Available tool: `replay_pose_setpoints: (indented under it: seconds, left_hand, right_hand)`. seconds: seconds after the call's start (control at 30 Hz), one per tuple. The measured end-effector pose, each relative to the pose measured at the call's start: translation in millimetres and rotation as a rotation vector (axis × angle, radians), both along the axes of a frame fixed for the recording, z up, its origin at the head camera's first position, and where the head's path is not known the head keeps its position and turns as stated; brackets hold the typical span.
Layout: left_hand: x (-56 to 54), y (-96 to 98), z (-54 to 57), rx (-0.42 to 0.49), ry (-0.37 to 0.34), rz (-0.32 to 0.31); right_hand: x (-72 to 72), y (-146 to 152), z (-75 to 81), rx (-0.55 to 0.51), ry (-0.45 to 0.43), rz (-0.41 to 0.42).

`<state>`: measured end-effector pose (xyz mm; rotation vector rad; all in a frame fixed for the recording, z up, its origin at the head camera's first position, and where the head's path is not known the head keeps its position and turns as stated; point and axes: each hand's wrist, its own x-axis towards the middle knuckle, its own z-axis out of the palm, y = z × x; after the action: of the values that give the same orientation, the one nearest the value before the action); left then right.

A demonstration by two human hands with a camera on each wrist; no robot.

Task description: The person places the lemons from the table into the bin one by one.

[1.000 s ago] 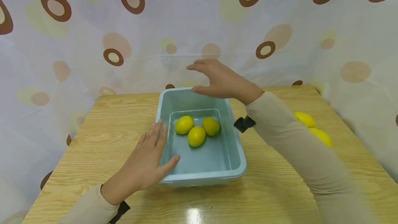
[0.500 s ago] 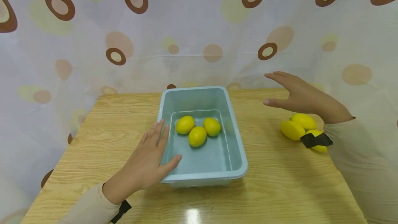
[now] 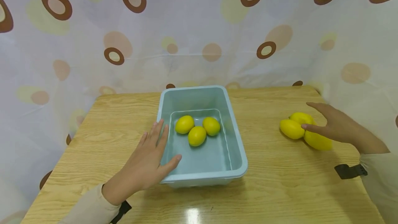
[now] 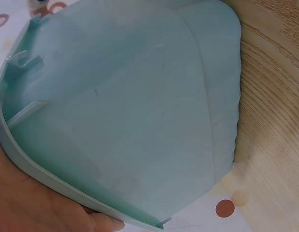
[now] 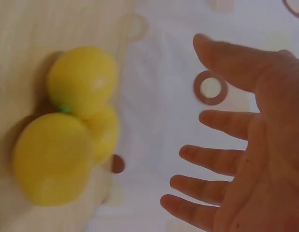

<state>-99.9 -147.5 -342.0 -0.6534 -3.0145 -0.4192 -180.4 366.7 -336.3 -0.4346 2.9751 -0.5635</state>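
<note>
My left hand (image 3: 141, 163) rests with spread fingers on the left rim of a pale blue plastic basin (image 3: 214, 175). In the left wrist view the basin's outer wall (image 4: 140, 106) fills most of the picture, with the hand at its rim. Three yellow lemons lie together inside; the front lemon (image 3: 197, 136) is nearest me. On the right my right hand (image 3: 339, 125) hovers, fingers apart and holding nothing, over a cluster of three more lemons: a left lemon (image 3: 291, 129), a back lemon (image 3: 301, 118) and a front lemon (image 3: 318, 141). The right wrist view shows the palm facing these.
The basin stands mid-way on a light wooden table (image 3: 124, 113). Behind the table hangs a white curtain (image 3: 192, 23) with brown ring and dot patterns, which also runs along both sides. Black straps sit at both wrists, over beige sleeves (image 3: 377, 179).
My right hand has swung from above the basin's far edge to the right and down toward the loose lemons. The left hand and the basin's lemons have stayed in place.
</note>
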Motion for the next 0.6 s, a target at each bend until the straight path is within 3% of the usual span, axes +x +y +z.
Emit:
replay_pose_setpoints:
  seconds: [0.27, 0.4, 0.6]
  left_hand:
    - [-1.1, 0.4, 0.1, 0.005, 0.004, 0.000]
    - [-1.4, 0.4, 0.1, 0.005, 0.010, -0.004]
    - [-1.1, -0.1, -0.4, 0.005, 0.011, -0.005]
  right_hand:
    - [10.9, 28.4, -45.6, 0.006, -0.051, -0.070]
    - [14.3, 33.1, -57.6, -0.039, -0.113, -0.118]
    - [15.4, 31.6, -69.2, -0.027, -0.131, -0.150]
